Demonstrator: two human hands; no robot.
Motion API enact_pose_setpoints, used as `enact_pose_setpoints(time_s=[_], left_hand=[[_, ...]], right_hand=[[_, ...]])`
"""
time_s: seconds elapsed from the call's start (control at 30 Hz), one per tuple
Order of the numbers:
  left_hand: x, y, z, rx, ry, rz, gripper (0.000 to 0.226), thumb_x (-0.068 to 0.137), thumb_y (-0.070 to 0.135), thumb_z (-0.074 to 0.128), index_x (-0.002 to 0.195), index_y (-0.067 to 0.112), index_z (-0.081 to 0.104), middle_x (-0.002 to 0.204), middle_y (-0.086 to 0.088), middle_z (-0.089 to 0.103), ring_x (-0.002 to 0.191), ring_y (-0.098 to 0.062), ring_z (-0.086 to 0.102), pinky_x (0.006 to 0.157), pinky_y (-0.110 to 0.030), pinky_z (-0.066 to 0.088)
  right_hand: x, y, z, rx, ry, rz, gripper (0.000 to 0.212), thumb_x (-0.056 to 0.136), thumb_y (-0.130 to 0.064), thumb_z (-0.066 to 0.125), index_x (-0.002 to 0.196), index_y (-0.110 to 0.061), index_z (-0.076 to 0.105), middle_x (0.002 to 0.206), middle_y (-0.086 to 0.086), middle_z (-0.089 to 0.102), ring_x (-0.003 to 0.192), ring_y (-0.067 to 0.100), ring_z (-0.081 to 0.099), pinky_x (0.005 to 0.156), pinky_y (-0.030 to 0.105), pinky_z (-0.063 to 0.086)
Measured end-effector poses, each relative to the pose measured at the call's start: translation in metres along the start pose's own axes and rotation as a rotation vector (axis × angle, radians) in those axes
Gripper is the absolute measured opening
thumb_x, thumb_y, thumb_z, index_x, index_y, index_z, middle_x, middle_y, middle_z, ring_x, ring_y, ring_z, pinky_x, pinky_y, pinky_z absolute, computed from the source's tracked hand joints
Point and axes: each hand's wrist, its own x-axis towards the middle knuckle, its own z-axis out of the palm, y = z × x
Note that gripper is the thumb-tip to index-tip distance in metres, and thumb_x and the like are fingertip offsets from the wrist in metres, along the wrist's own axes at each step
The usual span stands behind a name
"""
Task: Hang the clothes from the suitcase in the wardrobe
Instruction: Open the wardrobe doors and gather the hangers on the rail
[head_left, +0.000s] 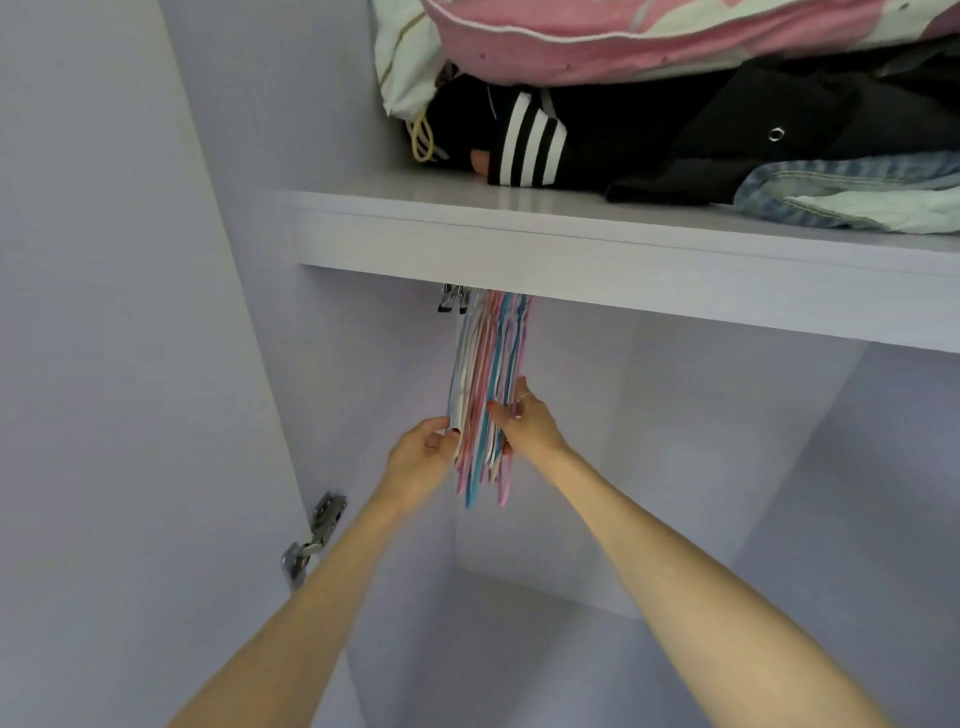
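Reaching into the wardrobe, the person has both hands on a tight bunch of coloured hangers (488, 395) hanging under the shelf (571, 244). The left hand (423, 449) curls its fingers onto the bunch's left edge; the right hand (524, 421) presses half-open against its right side, thumb among the hangers. Pulling one free could snag its neighbours and drag several off. The rail and hooks are hidden behind the shelf edge. No suitcase or clothes to hang are in view; the folded clothes (675, 140) on the shelf overhang it.
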Motion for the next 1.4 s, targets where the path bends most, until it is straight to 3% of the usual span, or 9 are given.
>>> enact_pose_setpoints(time_s=[0.1, 0.3, 0.53, 0.67, 0.77, 0.83, 1.03, 1.17, 1.4], left_hand=[[0.005, -0.008, -0.017, 0.019, 0.054, 0.005, 0.028, 0.097, 0.012, 0.040, 0.120, 0.010, 0.056, 0.101, -0.004, 0.061, 0.088, -0.013, 0.053, 0.082, -0.021, 0.039], [0.017, -0.023, -0.036, -0.034, 0.094, 0.019, 0.023, 0.098, 0.009, 0.035, 0.093, 0.024, 0.051, 0.086, -0.002, 0.058, 0.082, -0.015, 0.052, 0.079, -0.023, 0.039], [0.019, -0.029, -0.045, -0.018, 0.068, 0.063, 0.028, 0.093, 0.007, 0.042, 0.109, 0.022, 0.059, 0.105, -0.011, 0.065, 0.089, -0.017, 0.060, 0.078, -0.019, 0.042], [0.010, -0.029, -0.041, -0.038, 0.033, 0.082, 0.032, 0.092, 0.008, 0.048, 0.122, 0.019, 0.054, 0.117, -0.007, 0.061, 0.103, -0.015, 0.058, 0.081, -0.012, 0.041], [-0.005, -0.028, -0.033, 0.007, 0.037, 0.044, 0.056, 0.094, 0.017, 0.050, 0.146, 0.018, 0.028, 0.144, -0.005, 0.039, 0.132, -0.019, 0.039, 0.107, -0.025, 0.031], [-0.018, -0.026, -0.027, 0.014, 0.039, 0.026, 0.064, 0.095, 0.020, 0.050, 0.149, 0.016, 0.016, 0.152, -0.005, 0.026, 0.139, -0.019, 0.027, 0.113, -0.029, 0.022], [-0.074, -0.028, -0.005, 0.061, 0.112, 0.013, 0.057, 0.093, 0.013, 0.052, 0.144, 0.010, 0.028, 0.147, -0.013, 0.029, 0.135, -0.026, 0.033, 0.112, -0.036, 0.028], [-0.128, -0.036, 0.034, 0.138, -0.043, -0.011, 0.037, 0.091, 0.007, 0.055, 0.126, 0.001, 0.051, 0.128, -0.018, 0.055, 0.117, -0.030, 0.053, 0.098, -0.037, 0.041], [-0.247, -0.060, 0.118, 0.307, -0.407, 0.011, 0.026, 0.090, 0.008, 0.054, 0.115, 0.006, 0.061, 0.109, -0.009, 0.064, 0.106, -0.026, 0.058, 0.088, -0.028, 0.043]], right_hand=[[0.007, -0.012, 0.021, -0.029, -0.026, -0.013, 0.055, 0.097, -0.025, 0.046, 0.147, -0.018, 0.023, 0.130, 0.012, 0.056, 0.109, 0.030, 0.061, 0.092, 0.039, 0.052], [0.017, -0.030, 0.049, -0.117, -0.064, -0.026, 0.064, 0.097, -0.025, 0.045, 0.151, -0.013, 0.013, 0.136, 0.013, 0.052, 0.119, 0.033, 0.053, 0.102, 0.041, 0.044], [0.021, -0.031, 0.051, 0.036, -0.142, 0.080, 0.064, 0.094, -0.015, 0.052, 0.148, -0.015, 0.018, 0.120, 0.014, 0.061, 0.098, 0.031, 0.064, 0.094, 0.041, 0.050], [0.002, -0.033, 0.040, 0.069, -0.154, 0.126, 0.059, 0.098, -0.016, 0.044, 0.149, -0.013, 0.016, 0.132, 0.016, 0.053, 0.110, 0.030, 0.058, 0.098, 0.041, 0.044], [-0.020, -0.026, 0.037, -0.036, -0.126, 0.110, 0.054, 0.100, -0.022, 0.038, 0.150, -0.012, 0.018, 0.143, 0.015, 0.044, 0.129, 0.030, 0.045, 0.107, 0.036, 0.036], [-0.037, -0.016, 0.033, -0.141, -0.112, 0.087, 0.050, 0.102, -0.023, 0.033, 0.149, -0.010, 0.021, 0.146, 0.013, 0.041, 0.134, 0.026, 0.040, 0.107, 0.026, 0.030], [-0.110, 0.027, 0.000, -0.407, -0.101, 0.059, 0.048, 0.100, -0.022, 0.040, 0.144, -0.006, 0.033, 0.145, 0.014, 0.042, 0.134, 0.025, 0.041, 0.109, 0.027, 0.029], [-0.181, 0.065, -0.031, -0.457, -0.100, 0.093, 0.047, 0.099, -0.024, 0.043, 0.142, -0.008, 0.037, 0.140, 0.012, 0.049, 0.130, 0.024, 0.046, 0.107, 0.029, 0.035], [-0.335, 0.137, -0.082, -0.481, -0.113, 0.246, 0.043, 0.098, -0.024, 0.043, 0.139, -0.011, 0.042, 0.136, 0.011, 0.053, 0.124, 0.024, 0.050, 0.103, 0.028, 0.038]])
